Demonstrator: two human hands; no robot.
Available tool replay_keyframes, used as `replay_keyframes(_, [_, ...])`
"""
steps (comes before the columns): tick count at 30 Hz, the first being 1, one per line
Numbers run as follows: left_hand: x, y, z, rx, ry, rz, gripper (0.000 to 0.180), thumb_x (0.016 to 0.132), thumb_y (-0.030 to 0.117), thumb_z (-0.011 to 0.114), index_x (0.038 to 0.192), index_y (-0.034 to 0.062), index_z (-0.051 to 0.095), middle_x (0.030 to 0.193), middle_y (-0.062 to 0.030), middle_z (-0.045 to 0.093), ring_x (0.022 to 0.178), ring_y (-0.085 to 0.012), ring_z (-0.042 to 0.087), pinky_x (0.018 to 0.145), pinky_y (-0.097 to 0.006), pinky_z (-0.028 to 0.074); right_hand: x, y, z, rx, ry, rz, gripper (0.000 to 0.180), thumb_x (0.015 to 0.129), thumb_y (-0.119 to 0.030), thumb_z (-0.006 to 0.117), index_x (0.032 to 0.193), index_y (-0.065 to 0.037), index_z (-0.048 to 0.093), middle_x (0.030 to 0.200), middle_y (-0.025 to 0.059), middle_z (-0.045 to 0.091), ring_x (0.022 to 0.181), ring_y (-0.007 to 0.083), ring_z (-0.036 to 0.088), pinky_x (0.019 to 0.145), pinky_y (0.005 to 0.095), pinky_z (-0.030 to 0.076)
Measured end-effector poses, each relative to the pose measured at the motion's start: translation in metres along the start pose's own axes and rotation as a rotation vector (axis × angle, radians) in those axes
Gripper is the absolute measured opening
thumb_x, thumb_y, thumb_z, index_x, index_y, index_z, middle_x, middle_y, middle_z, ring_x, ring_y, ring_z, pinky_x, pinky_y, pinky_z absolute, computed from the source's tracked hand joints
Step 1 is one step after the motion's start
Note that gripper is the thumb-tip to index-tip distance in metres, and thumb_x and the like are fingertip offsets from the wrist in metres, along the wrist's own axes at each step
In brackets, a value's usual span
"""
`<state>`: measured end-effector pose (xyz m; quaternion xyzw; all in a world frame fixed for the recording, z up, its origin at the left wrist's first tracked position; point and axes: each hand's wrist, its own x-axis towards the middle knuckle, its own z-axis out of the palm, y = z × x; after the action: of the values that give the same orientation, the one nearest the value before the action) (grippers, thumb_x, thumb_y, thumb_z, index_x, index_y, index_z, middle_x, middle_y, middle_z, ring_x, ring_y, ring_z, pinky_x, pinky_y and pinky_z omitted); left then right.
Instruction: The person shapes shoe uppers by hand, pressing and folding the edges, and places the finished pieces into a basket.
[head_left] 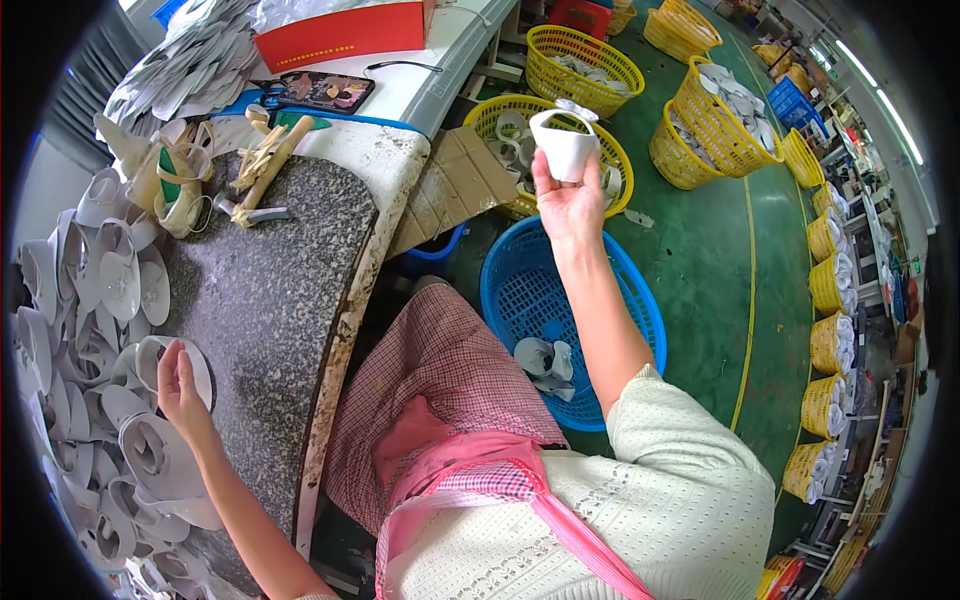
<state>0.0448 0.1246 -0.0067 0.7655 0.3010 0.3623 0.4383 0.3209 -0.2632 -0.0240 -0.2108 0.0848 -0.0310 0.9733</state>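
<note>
Raised at upper centre, my right hand (pixel 572 200) is closed around a white shoe upper (pixel 565 152), its opening turned upward. Under that forearm stands a blue plastic basket (pixel 492 290) with a few white uppers (pixel 545 362) at its bottom. At far left, my left hand (pixel 182 400) has its fingers close together on another white shoe upper (pixel 150 358); its thumb is hard to make out. That piece lies at the edge of a large heap of white uppers (pixel 75 400) on the dark speckled worktop (pixel 270 260).
A hammer (pixel 250 213) and a wooden stick (pixel 275 165) lie on the worktop. Behind are a phone (pixel 325 92), a red box (pixel 345 38) and stacked grey pieces (pixel 190 75). Cardboard (pixel 450 185) juts beside the table. Yellow baskets (pixel 585 70) stand on the green floor (pixel 690 290).
</note>
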Motion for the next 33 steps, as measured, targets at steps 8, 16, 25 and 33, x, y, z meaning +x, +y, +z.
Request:
replay_keyframes(8, [0.003,0.0,0.0,0.085,-0.038,-0.021,0.026,0.086,0.015,0.054,0.105,-0.0018,0.058,0.1,-0.0042,0.059,0.091,-0.0089,0.051,0.083,-0.022,0.038,0.043,-0.013,-0.035,0.0,0.106,-0.097,0.035,0.086,-0.027,0.053,0.11,-0.002,0.049,0.099,0.0133,0.058,0.084,0.0284,0.059,0.072,0.0362,0.053])
replay_keyframes(16, [0.0,-0.017,-0.016,0.094,-0.042,-0.118,0.026,0.086,0.015,0.055,0.104,-0.0018,0.059,0.097,-0.0037,0.059,0.087,-0.0082,0.052,0.081,-0.021,0.039,0.078,-0.016,-0.059,-0.055,0.184,-0.201,0.034,0.085,-0.025,0.053,0.109,-0.001,0.047,0.097,0.0129,0.057,0.079,0.0278,0.06,0.066,0.0358,0.054])
replay_keyframes(25, [-0.008,0.002,-0.035,0.624,0.063,0.158,0.033,0.083,0.016,0.057,0.113,0.0005,0.054,0.113,-0.0126,0.055,0.103,-0.0217,0.05,0.089,-0.03,0.036,0.193,-0.058,-0.131,-0.192,0.256,0.188,0.092,0.077,-0.066,0.041,0.136,-0.002,0.009,0.137,0.0238,0.018,0.113,0.0445,0.04,0.093,0.0527,0.037])
replay_keyframes(33, [-0.005,-0.024,-0.011,0.885,-0.1,0.139,0.06,0.077,0.023,0.063,0.129,0.0091,0.038,0.125,-0.0181,0.043,0.115,-0.0343,0.039,0.096,-0.039,0.03,0.081,-0.024,-0.334,-1.06,0.357,0.555,0.036,0.078,-0.036,0.061,0.089,-0.002,0.054,0.082,0.0137,0.059,0.068,0.0286,0.06,0.049,0.0362,0.046])
